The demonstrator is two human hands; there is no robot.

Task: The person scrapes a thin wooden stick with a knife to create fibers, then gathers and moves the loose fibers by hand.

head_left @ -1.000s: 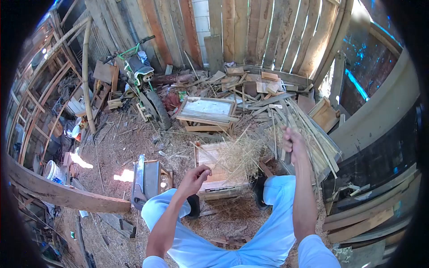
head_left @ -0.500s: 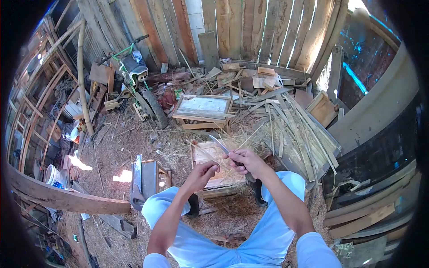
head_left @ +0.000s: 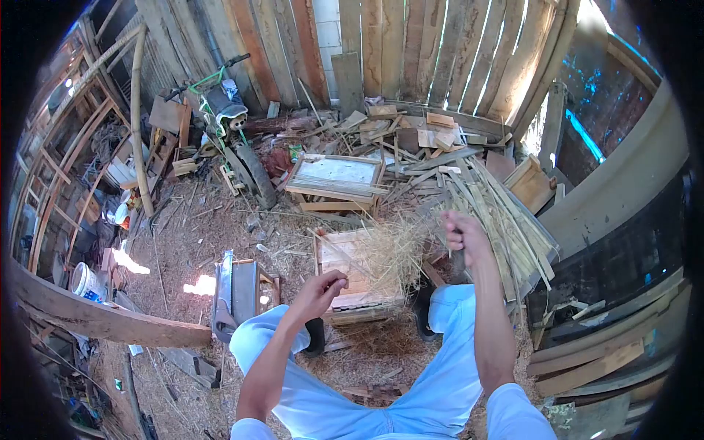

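Observation:
My left hand (head_left: pixel 323 292) is closed in a pinch above the near left part of a low wooden box (head_left: pixel 341 253). It grips a thin wooden strip, hard to make out against the shavings. Off to the right, my right hand (head_left: pixel 468 238) is wrapped round a knife (head_left: pixel 459 261). The dark handle shows below the fist, while the blade is blurred. Between my hands, a tangle of pale wood shavings (head_left: pixel 396 253) covers the box's right side. The box stands on the ground between my knees.
A handsaw (head_left: pixel 226 293) rests on a small stand (head_left: pixel 249 284) by my left knee. Split slats (head_left: pixel 506 220) lie at right. Beyond are a framed panel (head_left: pixel 334 170), scrap wood (head_left: pixel 433 136) and a small motorbike (head_left: pixel 238 147). A beam (head_left: pixel 110 319) crosses the left side.
My right hand has swept away and to the right with the knife, from beside my left hand to above the right knee. My left hand has shifted slightly left and down.

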